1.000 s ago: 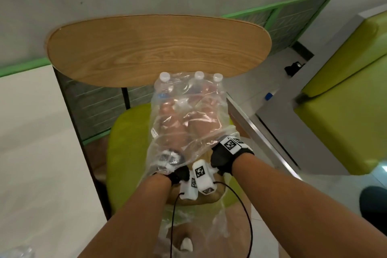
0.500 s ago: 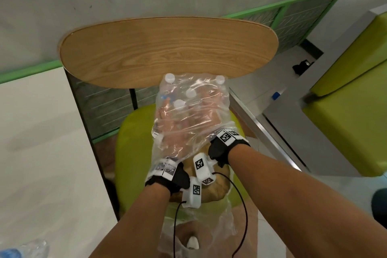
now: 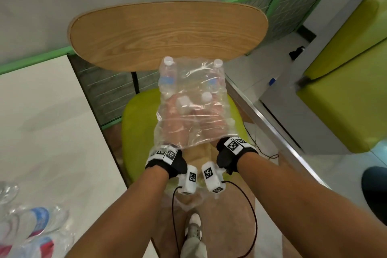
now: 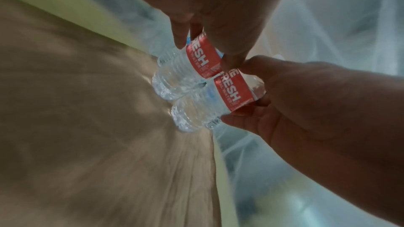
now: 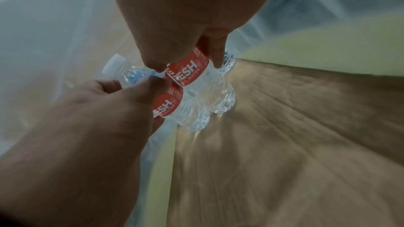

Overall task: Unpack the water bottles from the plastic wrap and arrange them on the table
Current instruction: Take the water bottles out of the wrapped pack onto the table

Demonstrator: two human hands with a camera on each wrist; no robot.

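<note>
Both hands are inside the plastic wrap (image 3: pixel 189 111) over the green chair (image 3: pixel 138 132), left hand (image 4: pixel 216 15) and right hand (image 5: pixel 192 23) each with fingers curled round a red-labelled water bottle (image 4: pixel 196 61); next, likely: draw them out toward the wooden tabletop (image 3: pixel 167 33).

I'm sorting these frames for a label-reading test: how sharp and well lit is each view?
Head view: bright, edges bent by the wide lens, glare on the plastic wrap veils the hands. Left wrist view: dim, wood streaked by blur, the red label still readable. Right wrist view: equally dim and smeared, bottle cap soft.
</note>
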